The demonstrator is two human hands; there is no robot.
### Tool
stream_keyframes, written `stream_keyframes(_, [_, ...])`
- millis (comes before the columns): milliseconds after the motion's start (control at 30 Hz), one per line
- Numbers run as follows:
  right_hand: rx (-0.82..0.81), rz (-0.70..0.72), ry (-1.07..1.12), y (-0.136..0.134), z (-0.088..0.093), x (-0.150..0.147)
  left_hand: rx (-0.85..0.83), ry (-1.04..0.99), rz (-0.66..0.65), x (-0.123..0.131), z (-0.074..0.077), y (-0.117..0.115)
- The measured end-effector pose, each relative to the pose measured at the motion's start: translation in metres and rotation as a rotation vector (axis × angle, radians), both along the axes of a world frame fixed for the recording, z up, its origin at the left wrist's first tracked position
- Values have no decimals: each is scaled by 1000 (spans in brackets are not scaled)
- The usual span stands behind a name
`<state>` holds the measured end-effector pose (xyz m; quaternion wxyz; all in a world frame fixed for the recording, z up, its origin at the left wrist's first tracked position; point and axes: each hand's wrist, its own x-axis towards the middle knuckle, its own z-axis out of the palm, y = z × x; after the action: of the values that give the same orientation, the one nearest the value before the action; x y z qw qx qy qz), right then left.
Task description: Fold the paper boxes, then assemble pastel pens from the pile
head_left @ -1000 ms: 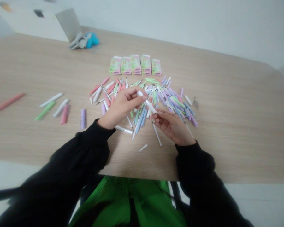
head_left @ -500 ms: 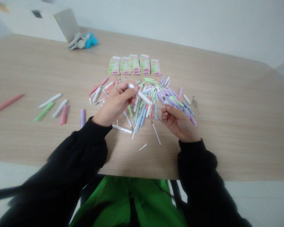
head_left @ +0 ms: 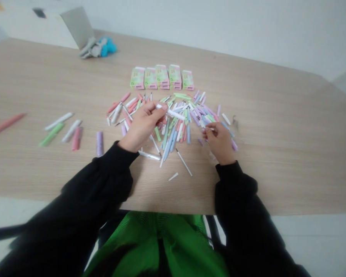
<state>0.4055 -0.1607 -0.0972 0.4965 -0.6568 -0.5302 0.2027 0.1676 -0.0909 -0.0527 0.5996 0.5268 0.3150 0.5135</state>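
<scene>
Bench [head_left: 291, 154]: wide free lane lies to the right of the pen heap [head_left: 197, 111], while the heap itself blocks the centre, a row of small boxes [head_left: 162, 77] stands behind it, and loose pens [head_left: 52, 134] interrupt the left side.

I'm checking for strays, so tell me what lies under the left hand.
Pens show beyond and to both sides of the left hand, which grips a white tube. Whatever lies directly beneath the hand is covered.

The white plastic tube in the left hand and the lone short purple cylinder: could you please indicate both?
White plastic tube [head_left: 175, 114]: head view, uncovered section.
Short purple cylinder [head_left: 99, 143]: head view, middle.
</scene>
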Motion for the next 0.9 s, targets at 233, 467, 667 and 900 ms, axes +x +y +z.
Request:
stream_keyframes(233, [-19,45,-224,17,-23,-9,6,31,61,1,-5,2])
stream_keyframes(467, [24,73,-312,14,-26,-9,-40,49,91,3,-7,4])
stream_keyframes(667, [145,49,-424,8,-1,-6,-4,75,114,2,-1,-1])
stream_keyframes(900, [268,-349,-641,-81,43,62,84,52,96,-9,11,0])
